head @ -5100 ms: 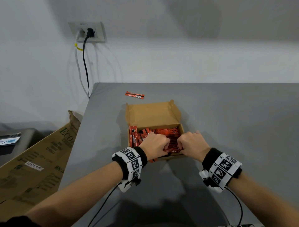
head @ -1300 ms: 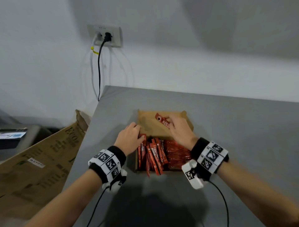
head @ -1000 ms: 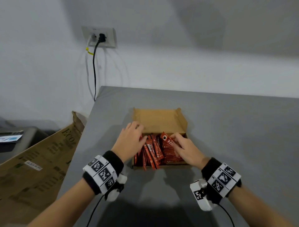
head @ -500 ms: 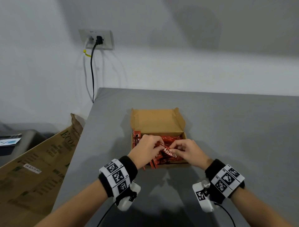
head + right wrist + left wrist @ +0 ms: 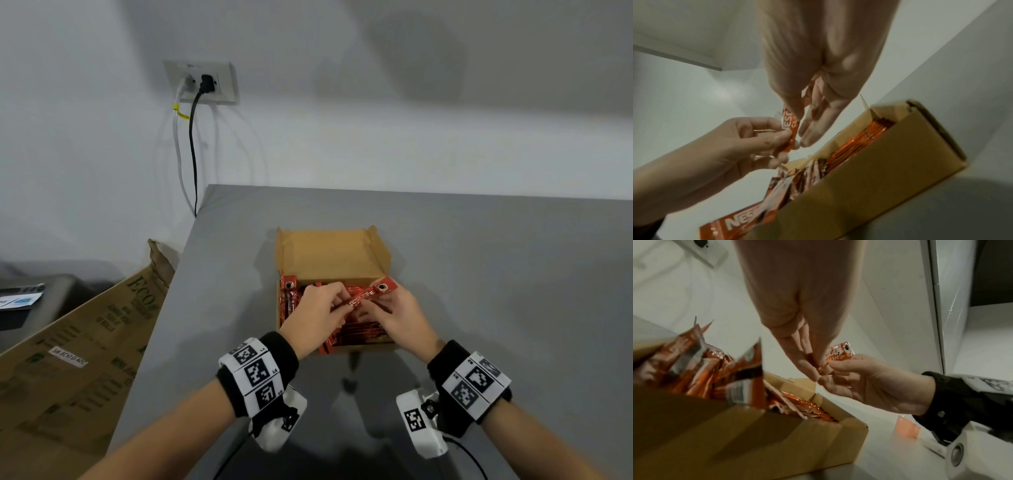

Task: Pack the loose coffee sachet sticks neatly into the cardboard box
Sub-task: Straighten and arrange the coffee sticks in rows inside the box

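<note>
Both hands meet above the open cardboard box (image 5: 331,255), which sits on the grey table (image 5: 496,274). Left hand (image 5: 317,317) pinches the near-left end of one red sachet stick (image 5: 371,294); right hand (image 5: 399,317) pinches its middle. Packed sachets (image 5: 359,330) fill the box, some poking up at its left.

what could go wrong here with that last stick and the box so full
1. Both the left hand and the right hand pinch the one sachet above the box; a pull from each end might crease or tear it.
2. Sticks at the box's near left corner stand up over the rim, so pressing this one in could tip them out.
</note>
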`<state>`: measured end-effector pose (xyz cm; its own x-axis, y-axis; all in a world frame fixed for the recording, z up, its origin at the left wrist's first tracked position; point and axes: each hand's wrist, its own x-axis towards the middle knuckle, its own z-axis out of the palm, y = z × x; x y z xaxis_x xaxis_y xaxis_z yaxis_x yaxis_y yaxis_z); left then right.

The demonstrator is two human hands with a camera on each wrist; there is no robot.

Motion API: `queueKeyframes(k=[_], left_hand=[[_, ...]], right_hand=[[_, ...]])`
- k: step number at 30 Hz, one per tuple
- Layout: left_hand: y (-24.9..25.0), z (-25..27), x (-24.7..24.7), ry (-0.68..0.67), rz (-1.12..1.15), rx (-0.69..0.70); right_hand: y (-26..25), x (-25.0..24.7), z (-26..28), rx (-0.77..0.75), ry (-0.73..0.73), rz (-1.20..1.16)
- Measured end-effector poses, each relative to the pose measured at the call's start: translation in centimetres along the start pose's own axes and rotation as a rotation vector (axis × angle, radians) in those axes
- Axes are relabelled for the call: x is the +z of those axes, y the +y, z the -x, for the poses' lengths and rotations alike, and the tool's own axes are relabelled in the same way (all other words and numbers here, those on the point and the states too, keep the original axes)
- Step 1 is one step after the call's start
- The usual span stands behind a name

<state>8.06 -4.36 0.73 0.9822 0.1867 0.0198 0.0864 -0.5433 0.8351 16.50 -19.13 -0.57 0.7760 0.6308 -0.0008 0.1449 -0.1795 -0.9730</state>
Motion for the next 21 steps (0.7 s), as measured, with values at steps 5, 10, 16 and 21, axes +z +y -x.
queueKeyframes(k=[5, 10, 16, 21], left_hand=[[-0.6, -0.6, -0.1, -0.115, -0.278, 0.117], [-0.7, -0.3, 1.2, -0.207, -0.373, 0.167], [-0.7, -0.8, 2.1, -0.311, -0.448, 0.163], [-0.5, -1.1, 2.3, -0.32, -0.531, 0.135]], right_hand=[[0.0, -2.2, 0.1, -0.209, -0.032, 0.462], [0.6, -3.4, 0.4, -0.207, -0.268, 0.81], [-0.5, -3.1, 0.6, -0.072, -0.368, 1.046], [-0.9, -2.0, 0.1, 0.002, -0.382, 1.176]])
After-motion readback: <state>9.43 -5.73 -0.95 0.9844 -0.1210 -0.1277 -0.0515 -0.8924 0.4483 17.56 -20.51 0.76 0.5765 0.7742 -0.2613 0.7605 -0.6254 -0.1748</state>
